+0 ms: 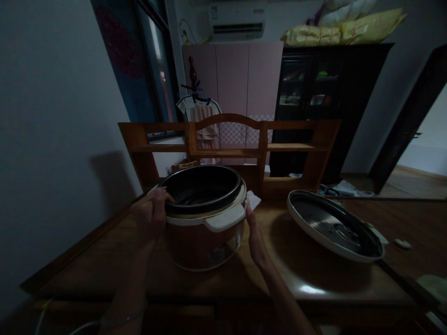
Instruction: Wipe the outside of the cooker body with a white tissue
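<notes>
A rice cooker with a brownish body and white rim stands lidless on the wooden desk. Its black inner pot sits inside, with the rim showing above the cooker's edge. My left hand is closed over the pot's left rim, fingertips hooked inside. At the cooker's right side, my right hand lies close against the wall near the white handle. A crumpled white tissue sticks out past its fingers, which are partly hidden. The round lid lies inner side up to the right.
A low wooden shelf rack rises along the desk's back edge. The wall is close on the left. A small white object lies right of the lid. Behind stand pink wardrobes and a dark cabinet.
</notes>
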Available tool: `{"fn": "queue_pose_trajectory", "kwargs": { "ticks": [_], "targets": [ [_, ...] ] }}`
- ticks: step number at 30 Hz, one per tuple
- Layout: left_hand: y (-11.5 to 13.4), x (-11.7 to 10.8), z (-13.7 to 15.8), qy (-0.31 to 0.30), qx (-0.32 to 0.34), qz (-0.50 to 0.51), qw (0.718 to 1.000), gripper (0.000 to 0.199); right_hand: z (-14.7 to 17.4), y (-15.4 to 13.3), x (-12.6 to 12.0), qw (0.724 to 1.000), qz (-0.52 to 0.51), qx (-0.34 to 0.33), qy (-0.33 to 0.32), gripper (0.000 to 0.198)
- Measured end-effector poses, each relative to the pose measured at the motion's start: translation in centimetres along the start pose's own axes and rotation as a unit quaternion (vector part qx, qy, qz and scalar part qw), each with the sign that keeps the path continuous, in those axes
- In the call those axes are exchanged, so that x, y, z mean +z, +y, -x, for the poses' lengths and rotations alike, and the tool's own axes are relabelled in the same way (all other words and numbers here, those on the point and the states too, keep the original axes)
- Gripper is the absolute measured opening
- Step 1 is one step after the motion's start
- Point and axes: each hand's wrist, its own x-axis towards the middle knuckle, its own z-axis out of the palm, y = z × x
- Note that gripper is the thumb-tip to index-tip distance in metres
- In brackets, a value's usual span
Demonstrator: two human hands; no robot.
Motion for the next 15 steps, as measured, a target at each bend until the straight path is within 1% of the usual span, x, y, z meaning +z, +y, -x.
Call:
{"fn": "queue_pose_trajectory", "kwargs": {
  "ticks": [4, 6, 10, 15],
  "targets": [
    [0.1, -0.1, 0.0, -0.003, 0.001, -0.003, 1.000, 0.049, -1.0, -1.2, 0.3, 1.000, -0.007, 0.001, 0.005, 0.069],
    [0.1, -0.1, 0.0, -0.009, 0.007, 0.000, 1.000, 0.047, -1.1, -1.4, 0.3, 1.000, -0.011, -0.001, 0.003, 0.069],
    [0.1, -0.1, 0.0, -0.011, 0.000, 0.009, 1.000, 0.047, -0.9, -1.0, 0.0, 1.000, -0.010, -0.010, -0.021, 0.063],
    [0.0, 0.0, 0.0, 0.001, 0.002, 0.006, 1.000, 0.050, -0.1, -0.1, -0.6, 1.000, -0.003, -0.004, -0.013, 0.062]
  ]
}}
